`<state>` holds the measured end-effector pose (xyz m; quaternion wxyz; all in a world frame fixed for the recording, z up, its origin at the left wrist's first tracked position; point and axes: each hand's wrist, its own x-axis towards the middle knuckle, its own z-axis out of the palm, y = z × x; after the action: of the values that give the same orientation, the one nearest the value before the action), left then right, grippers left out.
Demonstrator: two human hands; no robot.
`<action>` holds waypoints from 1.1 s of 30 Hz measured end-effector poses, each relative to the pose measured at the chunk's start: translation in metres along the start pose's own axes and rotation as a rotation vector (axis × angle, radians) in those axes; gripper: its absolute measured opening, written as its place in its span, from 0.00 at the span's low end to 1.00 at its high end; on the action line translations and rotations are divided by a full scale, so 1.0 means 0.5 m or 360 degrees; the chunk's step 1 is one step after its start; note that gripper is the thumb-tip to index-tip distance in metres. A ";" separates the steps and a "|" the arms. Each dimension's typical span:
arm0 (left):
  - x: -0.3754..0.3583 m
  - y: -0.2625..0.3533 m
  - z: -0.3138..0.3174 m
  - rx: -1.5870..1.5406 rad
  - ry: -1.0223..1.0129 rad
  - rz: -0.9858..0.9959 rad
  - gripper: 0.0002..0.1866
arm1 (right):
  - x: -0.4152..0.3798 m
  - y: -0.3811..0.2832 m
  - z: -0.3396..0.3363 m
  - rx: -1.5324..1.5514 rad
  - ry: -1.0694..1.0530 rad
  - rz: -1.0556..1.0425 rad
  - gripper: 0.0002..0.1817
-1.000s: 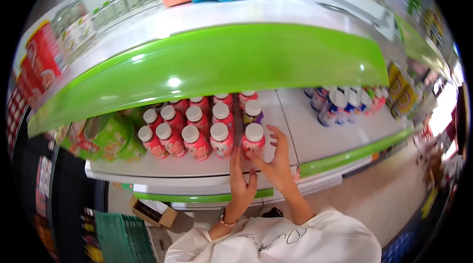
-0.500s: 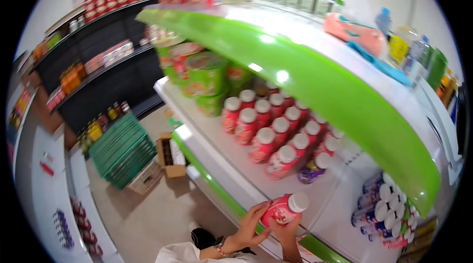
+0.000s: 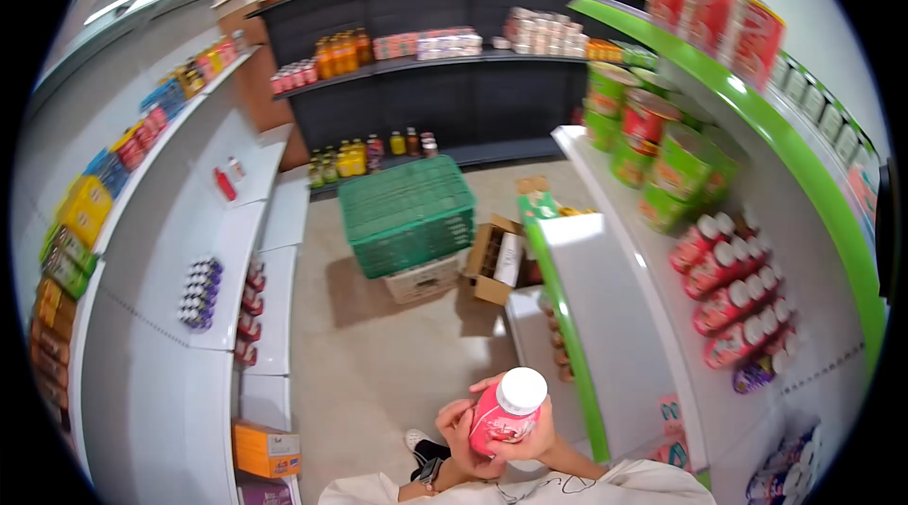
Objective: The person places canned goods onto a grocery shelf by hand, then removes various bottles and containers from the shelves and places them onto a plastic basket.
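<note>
A pink bottle with a white cap (image 3: 498,420) stands nearly upright between my two hands, low in the middle of the view. My left hand (image 3: 460,437) closes on it from the left, with a watch on that wrist. From the right my right hand (image 3: 532,441) wraps round it, the thumb across the front. Rows of similar pink bottles (image 3: 726,297) sit on the shelf to the right, and a purple-labelled bottle (image 3: 754,374) is at their near end.
A green crate (image 3: 407,212) and an open cardboard box (image 3: 495,259) sit on the floor ahead. White shelves (image 3: 161,354) line the left, dark shelves (image 3: 435,113) the back. Green-edged shelving (image 3: 577,354) runs along my right. Large green cans (image 3: 683,165) stand on it.
My view has turned left, from the right-hand shelf toward the aisle. The bottle has come away from the shelf edge, still in both hands, and is now more upright.
</note>
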<state>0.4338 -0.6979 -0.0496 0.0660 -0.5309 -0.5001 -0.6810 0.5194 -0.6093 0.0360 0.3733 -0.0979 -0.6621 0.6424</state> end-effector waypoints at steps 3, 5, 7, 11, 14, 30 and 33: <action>0.042 -0.041 -0.124 0.0100 0.0180 -0.0047 0.43 | 0.084 0.041 0.115 -0.0031 -0.0293 0.0132 0.41; 0.066 -0.060 -0.222 0.0276 0.0205 -0.0100 0.42 | 0.132 0.050 0.198 -0.0134 -0.0463 0.0152 0.41; 0.080 -0.074 -0.299 0.0297 0.0274 -0.0168 0.40 | 0.156 0.101 0.273 -0.0038 -0.0617 0.0257 0.41; 0.059 -0.130 -0.435 0.0066 0.0400 -0.0289 0.40 | 0.190 0.181 0.407 0.0147 -0.0817 0.0517 0.38; 0.047 -0.157 -0.496 -0.0125 0.0449 -0.0495 0.41 | 0.220 0.218 0.473 0.0143 -0.0898 0.0673 0.34; 0.323 -0.520 -0.688 0.0139 0.0229 -0.0980 0.41 | 0.627 0.498 0.625 0.0275 -0.0740 0.1071 0.19; 0.422 -0.599 -0.720 0.0215 0.0189 -0.0954 0.42 | 0.750 0.513 0.647 0.0389 -0.0796 0.1008 0.24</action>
<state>-0.0787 -0.7283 -0.0431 -0.0734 -0.3136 -0.6736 -0.6652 -0.0343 -0.5925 -0.0290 -0.0060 -0.0925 -0.5886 0.8031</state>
